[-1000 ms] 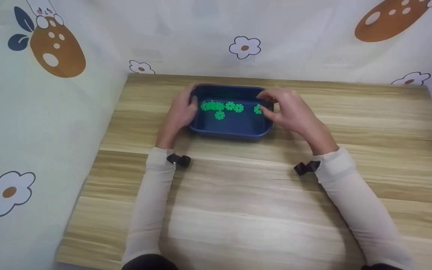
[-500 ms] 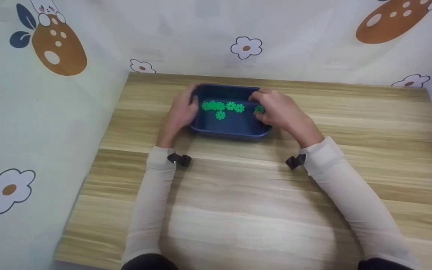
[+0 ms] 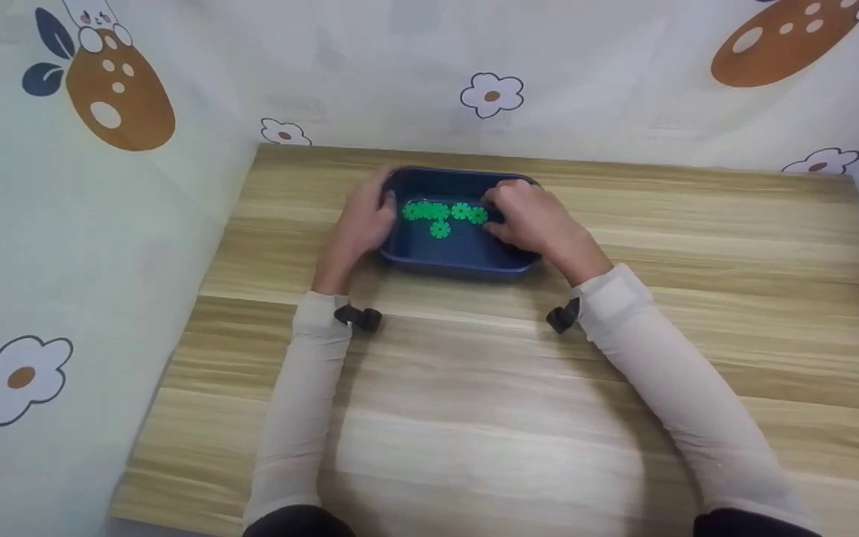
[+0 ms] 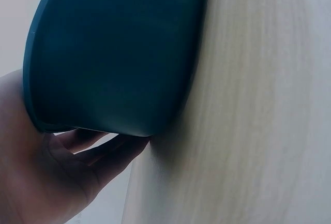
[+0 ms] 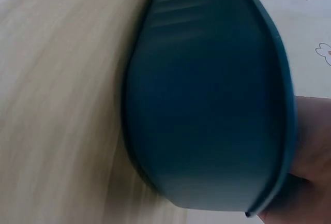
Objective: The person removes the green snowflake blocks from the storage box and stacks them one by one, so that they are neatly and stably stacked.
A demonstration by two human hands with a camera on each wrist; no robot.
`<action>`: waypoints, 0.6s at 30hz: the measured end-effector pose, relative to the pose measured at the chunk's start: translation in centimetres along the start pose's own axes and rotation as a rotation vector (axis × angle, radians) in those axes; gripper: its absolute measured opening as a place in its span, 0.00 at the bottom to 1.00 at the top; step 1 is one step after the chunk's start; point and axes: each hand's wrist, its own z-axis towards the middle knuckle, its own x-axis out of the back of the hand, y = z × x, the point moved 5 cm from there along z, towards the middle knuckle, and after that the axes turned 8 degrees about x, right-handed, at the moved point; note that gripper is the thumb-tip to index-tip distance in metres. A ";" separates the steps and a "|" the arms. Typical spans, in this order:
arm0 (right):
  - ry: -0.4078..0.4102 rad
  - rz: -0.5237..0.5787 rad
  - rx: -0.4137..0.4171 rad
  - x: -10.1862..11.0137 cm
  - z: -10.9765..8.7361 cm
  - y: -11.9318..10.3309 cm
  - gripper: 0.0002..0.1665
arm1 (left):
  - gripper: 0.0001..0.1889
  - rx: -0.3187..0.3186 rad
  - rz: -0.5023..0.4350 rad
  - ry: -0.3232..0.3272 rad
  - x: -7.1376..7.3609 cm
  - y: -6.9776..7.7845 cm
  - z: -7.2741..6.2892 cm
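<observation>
Step in hand, would you say?

Handling small green discs [image 3: 423, 211] inside the blue tub [image 3: 453, 270], I'd judge, at the reaching stage. They lie on its floor, mostly in a row, with a lone disc [image 3: 440, 229] nearer the person.

And the hands?

Left hand [image 3: 365, 216] grips the tub's left end, thumb inside, fingers outside. Right hand [image 3: 530, 216] is over the right end, fingers curled, tips just beside the end disc [image 3: 479, 215]. Whether it pinches anything, I can't tell.

Next move?

Probably a light fingertip pinch on that end disc, with the left hand steadying the tub.
</observation>
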 end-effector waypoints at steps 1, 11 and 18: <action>0.005 -0.001 0.002 -0.1 0.2 0.0 0.24 | 0.27 -0.008 -0.003 0.003 0.0 0.0 0.0; 0.021 -0.033 -0.063 -1.1 1.4 0.0 0.26 | 0.27 -0.023 -0.020 0.011 0.0 0.1 0.0; 0.065 -0.080 -0.104 -1.3 1.6 0.0 0.23 | 0.27 -0.008 -0.011 0.007 -0.1 0.0 -0.1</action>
